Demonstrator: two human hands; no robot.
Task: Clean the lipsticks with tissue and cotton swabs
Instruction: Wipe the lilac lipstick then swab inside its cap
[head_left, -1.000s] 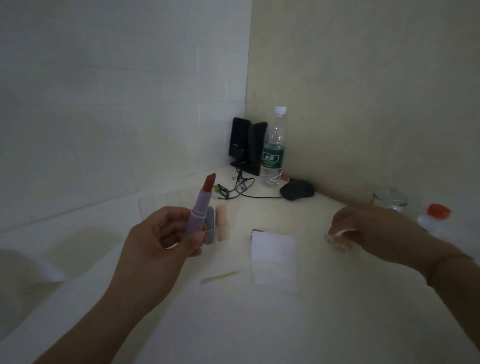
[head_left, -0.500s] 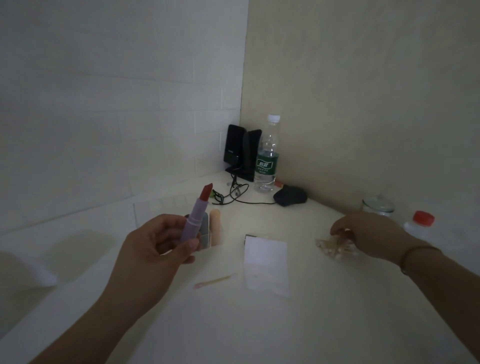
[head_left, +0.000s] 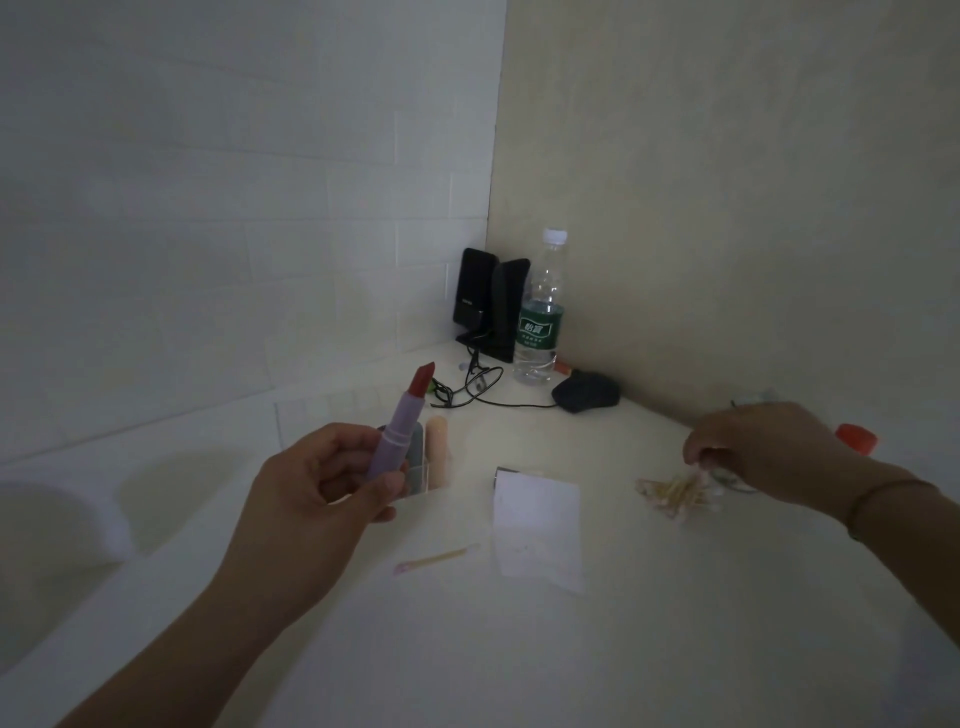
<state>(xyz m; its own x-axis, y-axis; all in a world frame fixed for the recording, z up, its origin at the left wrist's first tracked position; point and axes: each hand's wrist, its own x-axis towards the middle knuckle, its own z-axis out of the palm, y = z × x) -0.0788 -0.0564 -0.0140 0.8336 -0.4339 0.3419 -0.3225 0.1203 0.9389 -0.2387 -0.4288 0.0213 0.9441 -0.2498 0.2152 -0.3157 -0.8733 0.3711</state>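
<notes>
The left hand (head_left: 317, 483) is raised over the desk (head_left: 519, 649), its fingers and thumb curled round the lilac tube of one opened lipstick (head_left: 402, 421), which tilts up and to the right with its red tip bare. Just behind that hand stand two more tubes in a clear holder (head_left: 439, 483), one grey-green (head_left: 414, 457) and one peach (head_left: 436, 447). Nearer the front, one used cotton swab (head_left: 436, 558) lies flat on the desk, its pink-stained end to the left. Beside it to the right lies one white tissue sheet (head_left: 537, 530). In the far corner stand two black speakers (head_left: 491, 304), one clear water bottle (head_left: 540, 312) with a green label, and one dark computer mouse (head_left: 586, 397) with a tangle of cable. Farther right, a loose heap of cotton swabs (head_left: 675, 491) rests on the desk; their number is too blurred to count. The right hand (head_left: 763, 452) hovers at this heap, fingertips pinched on the end of one swab. Behind it shows one orange cap (head_left: 857, 436).
</notes>
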